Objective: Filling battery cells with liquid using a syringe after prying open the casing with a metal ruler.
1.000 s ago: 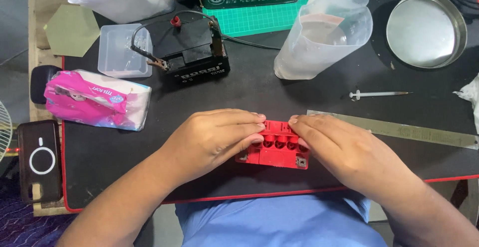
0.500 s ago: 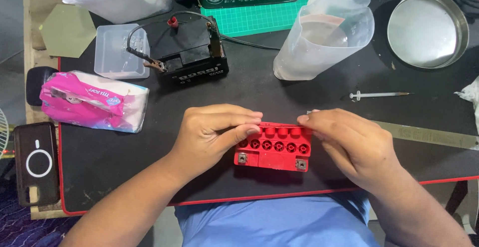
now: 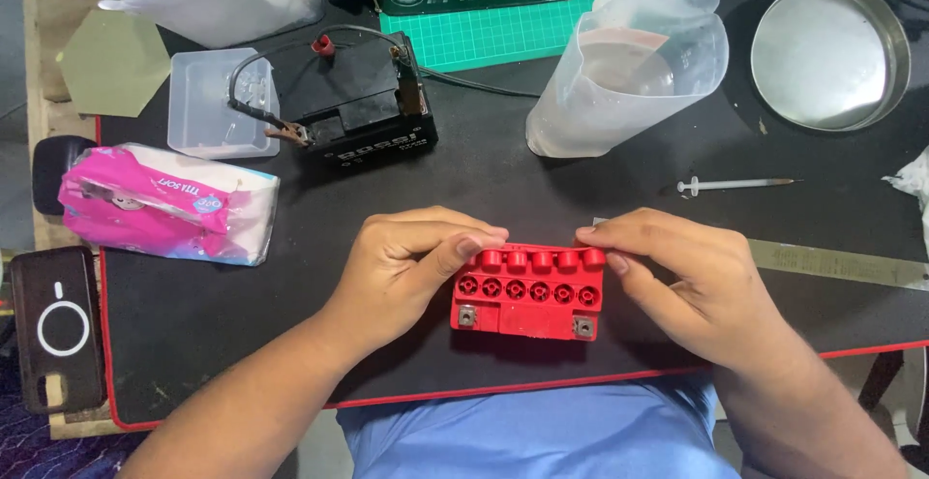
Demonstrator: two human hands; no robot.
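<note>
the left hand (image 3: 411, 266) has its fingers curled together against the left end of a row of red caps (image 3: 538, 259), thumb tip pressing the first one; the right hand (image 3: 692, 281) is pinched on the right end of the same row, fingertips over the last cap. both hands are closed on that strip, which sits along the far edge of the red battery (image 3: 527, 297). the battery lies flat on the black surface (image 3: 503, 189), between the two hands and just in front of the person's blue shirt (image 3: 542, 435), its six filler holes facing up and uncovered.

as a judgement: the risk is uneven force. if one hand presses or lifts harder than the other, the strip could tilt and seat crooked, or the light battery could skid on the mat toward the near edge, which is close. open holes also mean that tipping the battery could spill whatever is inside onto the fingers.

farther from the red battery, a black battery (image 3: 363, 111) with clipped leads sits behind and to the left, a clear plastic jug (image 3: 629, 77) behind and to the right, a thin syringe (image 3: 735, 185) and a metal ruler (image 3: 837, 264) to the right, and a pink tissue pack (image 3: 164, 203) well to the left.
</note>
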